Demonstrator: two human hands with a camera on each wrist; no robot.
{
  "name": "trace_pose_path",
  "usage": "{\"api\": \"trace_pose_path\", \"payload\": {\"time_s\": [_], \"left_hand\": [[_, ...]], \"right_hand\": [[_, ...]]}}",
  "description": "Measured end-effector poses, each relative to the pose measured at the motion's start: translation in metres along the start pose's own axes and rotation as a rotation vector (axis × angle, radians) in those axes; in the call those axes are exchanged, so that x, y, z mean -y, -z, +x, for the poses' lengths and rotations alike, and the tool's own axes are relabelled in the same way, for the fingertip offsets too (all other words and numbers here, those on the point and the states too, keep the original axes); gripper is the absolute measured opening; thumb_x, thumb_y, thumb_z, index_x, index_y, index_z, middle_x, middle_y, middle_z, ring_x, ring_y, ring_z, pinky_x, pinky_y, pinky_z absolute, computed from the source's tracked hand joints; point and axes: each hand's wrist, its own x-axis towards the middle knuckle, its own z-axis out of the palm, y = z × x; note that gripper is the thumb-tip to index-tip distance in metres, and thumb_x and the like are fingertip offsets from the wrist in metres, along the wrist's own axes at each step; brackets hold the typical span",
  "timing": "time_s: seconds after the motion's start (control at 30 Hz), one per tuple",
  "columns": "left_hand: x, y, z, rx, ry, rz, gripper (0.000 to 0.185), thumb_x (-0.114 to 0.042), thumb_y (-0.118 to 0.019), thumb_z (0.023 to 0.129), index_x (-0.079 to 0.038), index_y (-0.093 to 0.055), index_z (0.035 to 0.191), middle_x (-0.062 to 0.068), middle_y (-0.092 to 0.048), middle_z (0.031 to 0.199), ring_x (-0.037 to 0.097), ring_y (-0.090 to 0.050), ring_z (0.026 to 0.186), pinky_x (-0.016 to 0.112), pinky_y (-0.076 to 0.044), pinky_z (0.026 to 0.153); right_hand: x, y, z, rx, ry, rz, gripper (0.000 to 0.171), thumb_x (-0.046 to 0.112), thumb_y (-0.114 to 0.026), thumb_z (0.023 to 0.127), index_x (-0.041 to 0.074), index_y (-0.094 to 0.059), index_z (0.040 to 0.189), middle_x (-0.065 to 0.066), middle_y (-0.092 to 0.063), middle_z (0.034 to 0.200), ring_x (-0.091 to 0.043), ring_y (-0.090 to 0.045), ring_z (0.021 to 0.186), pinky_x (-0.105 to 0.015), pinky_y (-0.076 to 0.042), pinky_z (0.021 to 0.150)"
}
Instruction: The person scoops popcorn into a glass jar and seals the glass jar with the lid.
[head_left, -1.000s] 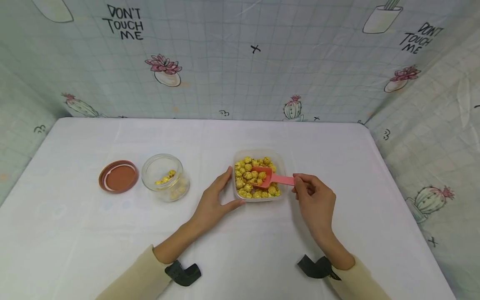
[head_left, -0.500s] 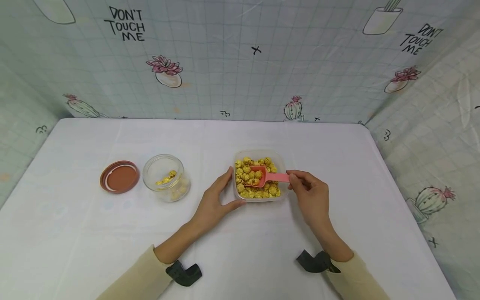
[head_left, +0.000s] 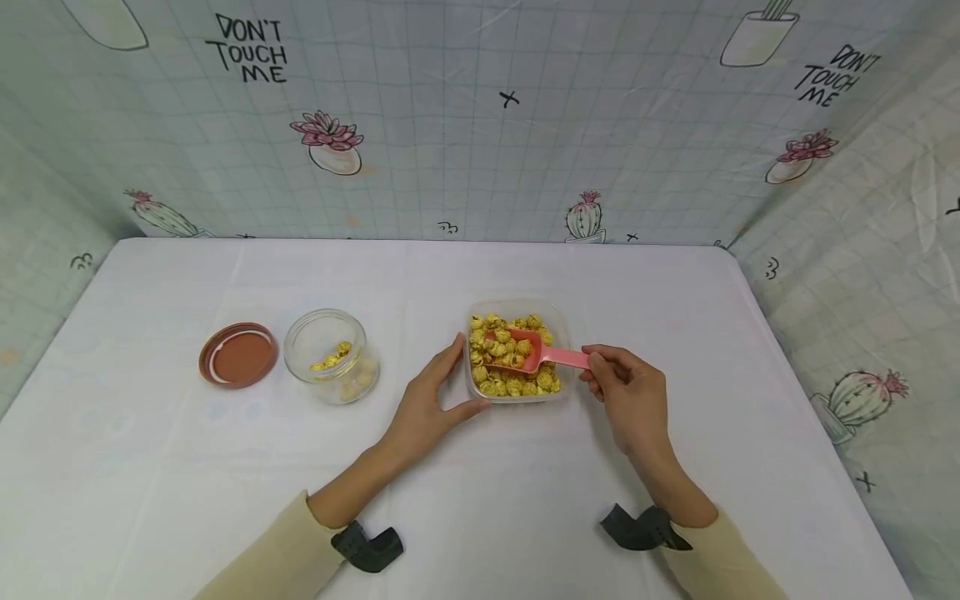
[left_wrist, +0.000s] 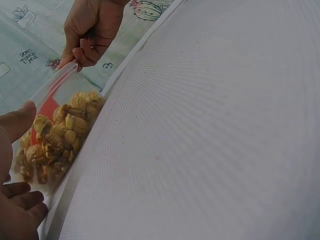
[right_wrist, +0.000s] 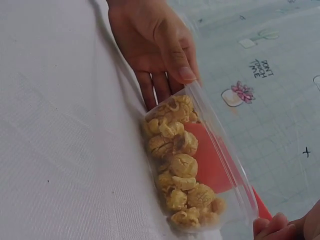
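A clear plastic container (head_left: pixel 558 315) of yellow popcorn (head_left: pixel 517 385) stands mid-table. My right hand (head_left: pixel 594 365) pinches the handle of a pink scoop (head_left: pixel 534 354), whose bowl lies among the popcorn with some pieces in it. My left hand (head_left: pixel 452 379) rests against the container's left side with straight fingers, its thumb at the front corner. In the right wrist view the left hand (right_wrist: pixel 157 55) lies flat beside the container (right_wrist: pixel 235 175), with the scoop (right_wrist: pixel 212 162) inside. In the left wrist view the right hand (left_wrist: pixel 92 30) shows beyond the popcorn (left_wrist: pixel 62 132).
A small glass jar (head_left: pixel 332 367) holding a few popcorn pieces stands left of the container, and its brown lid (head_left: pixel 237 355) lies upturned further left. A white cloth covers the table (head_left: pixel 480 500). Patterned fabric walls close off the back and both sides.
The right hand pushed the scoop leftward into the popcorn, then drew it back a little to the right with pieces in its bowl. The left hand stayed in place.
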Motion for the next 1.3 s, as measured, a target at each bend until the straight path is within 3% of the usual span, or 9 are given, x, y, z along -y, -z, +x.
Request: {"api": "trace_pose_path", "payload": {"time_s": [0.17,0.4,0.7,0.87,0.97,1.1,1.2,1.3], "left_hand": [[-0.001,0.0,-0.001,0.0,0.004,-0.008,0.092,-0.03,-0.077,0.082,-0.01,-0.022,0.152,0.008,-0.03,0.153,0.021,-0.029,0.139,0.038,-0.028,0.112],[-0.002,0.0,-0.001,0.0,0.003,-0.01,0.091,-0.03,-0.077,0.082,-0.01,-0.023,0.152,0.007,-0.029,0.153,0.021,-0.029,0.139,0.036,-0.029,0.111],[-0.004,0.004,-0.003,-0.014,-0.001,0.01,0.089,-0.029,-0.077,0.082,-0.007,-0.026,0.151,0.007,-0.033,0.151,0.022,-0.032,0.137,0.038,-0.031,0.111],[-0.003,0.01,-0.012,-0.03,-0.009,0.014,0.084,-0.026,-0.077,0.082,-0.006,-0.031,0.15,0.006,-0.037,0.15,0.022,-0.037,0.135,0.039,-0.033,0.11],[-0.004,0.017,-0.021,-0.047,-0.022,-0.011,0.082,-0.022,-0.078,0.082,-0.007,-0.033,0.149,0.005,-0.04,0.148,0.019,-0.039,0.134,0.033,-0.034,0.109],[-0.009,0.029,-0.033,-0.09,-0.117,-0.103,0.079,-0.007,-0.077,0.08,-0.007,-0.036,0.147,0.007,-0.044,0.145,0.019,-0.041,0.132,0.027,-0.034,0.108],[-0.016,0.04,-0.043,-0.13,-0.235,-0.199,0.079,0.01,-0.074,0.077,-0.004,-0.038,0.146,0.012,-0.045,0.143,0.024,-0.043,0.131,0.032,-0.035,0.108],[-0.024,0.057,-0.054,-0.173,-0.374,-0.31,0.078,0.021,-0.07,0.073,0.007,-0.036,0.143,0.023,-0.046,0.139,0.031,-0.044,0.129,0.038,-0.035,0.107]], "right_hand": [[-0.001,0.003,0.001,0.01,-0.062,0.033,0.022,0.02,-0.062,0.095,0.007,-0.068,0.11,-0.014,-0.068,0.084,-0.018,-0.06,0.07,-0.024,-0.057,0.066],[-0.003,0.009,0.004,0.034,-0.15,0.164,0.027,0.018,-0.06,0.096,-0.001,-0.064,0.115,-0.006,-0.066,0.079,-0.015,-0.058,0.071,-0.02,-0.054,0.066],[0.002,0.01,0.006,0.087,-0.122,0.223,0.03,0.019,-0.059,0.096,-0.002,-0.062,0.117,-0.006,-0.065,0.079,-0.013,-0.055,0.07,-0.02,-0.054,0.066],[0.009,0.011,0.005,0.089,-0.104,0.211,0.03,0.019,-0.059,0.096,-0.002,-0.062,0.116,-0.006,-0.065,0.079,-0.014,-0.055,0.069,-0.021,-0.055,0.067],[0.014,0.011,0.005,0.095,-0.092,0.19,0.031,0.021,-0.059,0.096,-0.002,-0.062,0.117,-0.006,-0.065,0.08,-0.015,-0.055,0.07,-0.021,-0.055,0.068],[0.022,0.009,0.005,0.097,-0.076,0.158,0.031,0.023,-0.059,0.096,0.0,-0.063,0.117,-0.008,-0.065,0.083,-0.018,-0.056,0.073,-0.021,-0.055,0.07],[0.027,0.005,0.005,0.103,-0.064,0.147,0.031,0.023,-0.06,0.095,0.0,-0.063,0.117,-0.01,-0.065,0.085,-0.019,-0.056,0.074,-0.021,-0.056,0.071],[0.033,0.0,0.004,0.118,-0.057,0.154,0.031,0.022,-0.06,0.095,0.0,-0.063,0.117,-0.012,-0.066,0.087,-0.017,-0.056,0.073,-0.02,-0.055,0.07]]}}
